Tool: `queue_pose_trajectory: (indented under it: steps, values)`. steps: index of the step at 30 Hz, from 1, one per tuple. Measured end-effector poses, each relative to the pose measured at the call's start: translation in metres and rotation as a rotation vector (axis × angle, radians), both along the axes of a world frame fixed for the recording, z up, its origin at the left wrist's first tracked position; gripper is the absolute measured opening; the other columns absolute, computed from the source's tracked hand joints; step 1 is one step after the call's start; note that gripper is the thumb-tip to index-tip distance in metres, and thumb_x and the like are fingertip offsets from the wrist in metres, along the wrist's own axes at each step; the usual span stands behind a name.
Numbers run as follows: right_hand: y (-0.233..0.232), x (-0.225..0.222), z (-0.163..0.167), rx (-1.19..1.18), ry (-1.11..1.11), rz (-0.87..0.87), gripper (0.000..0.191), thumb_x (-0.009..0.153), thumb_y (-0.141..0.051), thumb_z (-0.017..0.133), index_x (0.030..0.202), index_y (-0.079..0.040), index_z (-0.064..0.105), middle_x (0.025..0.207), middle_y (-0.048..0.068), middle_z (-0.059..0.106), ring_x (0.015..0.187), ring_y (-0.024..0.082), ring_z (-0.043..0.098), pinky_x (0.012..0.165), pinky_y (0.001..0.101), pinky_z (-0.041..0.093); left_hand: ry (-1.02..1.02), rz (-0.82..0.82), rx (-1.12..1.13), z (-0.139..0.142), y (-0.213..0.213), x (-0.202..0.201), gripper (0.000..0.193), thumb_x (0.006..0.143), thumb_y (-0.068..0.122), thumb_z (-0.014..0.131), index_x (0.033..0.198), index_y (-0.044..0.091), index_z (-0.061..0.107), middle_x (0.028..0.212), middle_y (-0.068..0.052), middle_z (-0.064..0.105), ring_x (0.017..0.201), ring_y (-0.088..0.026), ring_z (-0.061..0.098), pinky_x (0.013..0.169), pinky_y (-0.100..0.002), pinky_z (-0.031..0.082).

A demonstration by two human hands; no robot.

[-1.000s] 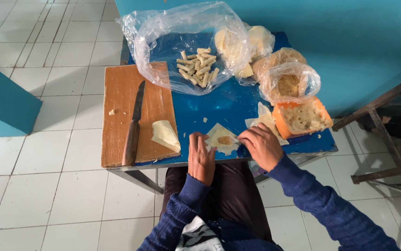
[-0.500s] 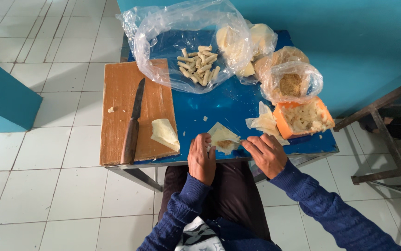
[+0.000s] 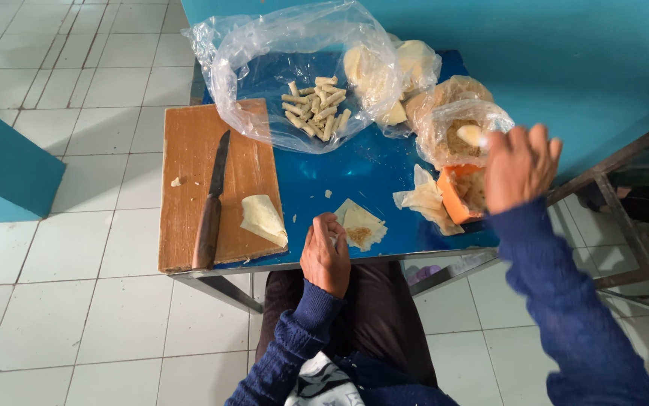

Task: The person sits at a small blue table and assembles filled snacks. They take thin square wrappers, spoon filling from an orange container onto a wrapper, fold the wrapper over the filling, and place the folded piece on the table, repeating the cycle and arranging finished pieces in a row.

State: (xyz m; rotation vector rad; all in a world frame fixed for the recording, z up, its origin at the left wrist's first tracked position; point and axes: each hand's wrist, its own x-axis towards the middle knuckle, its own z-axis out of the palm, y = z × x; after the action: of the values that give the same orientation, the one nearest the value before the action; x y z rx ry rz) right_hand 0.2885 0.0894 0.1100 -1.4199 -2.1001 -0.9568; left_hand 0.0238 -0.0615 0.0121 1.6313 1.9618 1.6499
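Observation:
A square pastry wrapper (image 3: 362, 224) with a dab of brown filling lies on the blue table (image 3: 369, 169) near its front edge. My left hand (image 3: 325, 254) rests at the wrapper's left corner, with curled fingers pinching its edge. My right hand (image 3: 518, 167) is raised above the orange tub of filling (image 3: 456, 194) at the right. Its fingers are closed on a small pale spoon-like piece (image 3: 471, 134), beside a clear bag of crumbly filling (image 3: 452, 124). A stack of loose wrappers (image 3: 423, 199) lies just left of the tub.
A wooden cutting board (image 3: 189, 177) on the table's left carries a knife (image 3: 211, 207) and a folded stack of wrappers (image 3: 263, 218). At the back, an open plastic bag holds several finished rolls (image 3: 315, 109); bagged dough rounds (image 3: 392, 71) sit beside it. A metal frame (image 3: 625, 195) stands at the right.
My right hand has left the wrapper and risen to the right, over the orange tub. My left hand stays at the wrapper's edge. The camera view has come closer.

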Motion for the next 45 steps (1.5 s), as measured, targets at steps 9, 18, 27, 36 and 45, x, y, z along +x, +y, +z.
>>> queue_pose_trajectory:
  steps: [9,18,27,36,45]
  values:
    - [-0.038,-0.057,-0.037,-0.263,0.354,0.576,0.011,0.088,-0.007,0.066,0.096,-0.014,0.071,0.092,0.006,0.068,0.089,0.032,0.065,0.092,0.0479,0.045,-0.050,-0.073,0.023,-0.001,0.001,-0.001,0.047,0.085,-0.009,0.069,0.129,0.000,0.056,0.088,-0.008,0.066,0.077,-0.020,0.066,0.072,-0.031,0.056]
    - [-0.093,-0.095,-0.060,-0.570,0.489,0.478,0.013,0.082,-0.010,0.077,0.090,-0.008,0.066,0.084,0.007,0.065,0.086,0.030,0.061,0.077,0.0425,0.046,-0.191,-0.213,-0.025,0.004,0.005,-0.004,0.058,0.083,-0.010,0.069,0.137,0.002,0.052,0.095,-0.009,0.069,0.081,-0.017,0.071,0.074,-0.029,0.059]
    - [-0.089,-0.094,-0.075,-0.662,0.644,0.499,0.011,0.089,-0.005,0.072,0.095,-0.006,0.062,0.086,0.007,0.068,0.080,0.027,0.067,0.069,0.0394,0.052,-0.216,-0.304,-0.098,0.010,-0.007,-0.014,0.050,0.091,-0.005,0.062,0.139,0.003,0.052,0.116,-0.015,0.073,0.095,-0.024,0.074,0.075,-0.033,0.059]
    - [-0.093,-0.103,-0.073,-0.694,0.758,0.539,0.009,0.092,-0.005,0.070,0.099,-0.007,0.065,0.089,0.006,0.072,0.076,0.021,0.072,0.064,0.0324,0.054,-0.104,-0.188,-0.082,0.007,-0.016,-0.013,0.051,0.079,-0.007,0.071,0.127,-0.001,0.054,0.117,-0.017,0.058,0.095,-0.029,0.065,0.076,-0.037,0.056]
    - [-0.101,-0.096,-0.071,-0.658,0.648,0.605,0.024,0.089,0.000,0.068,0.109,-0.014,0.070,0.100,0.001,0.076,0.087,0.023,0.071,0.076,0.0342,0.052,0.109,-0.064,-0.068,-0.008,-0.012,-0.013,0.021,0.081,-0.005,0.070,0.101,-0.003,0.063,0.110,-0.018,0.056,0.103,-0.034,0.059,0.083,-0.043,0.052]
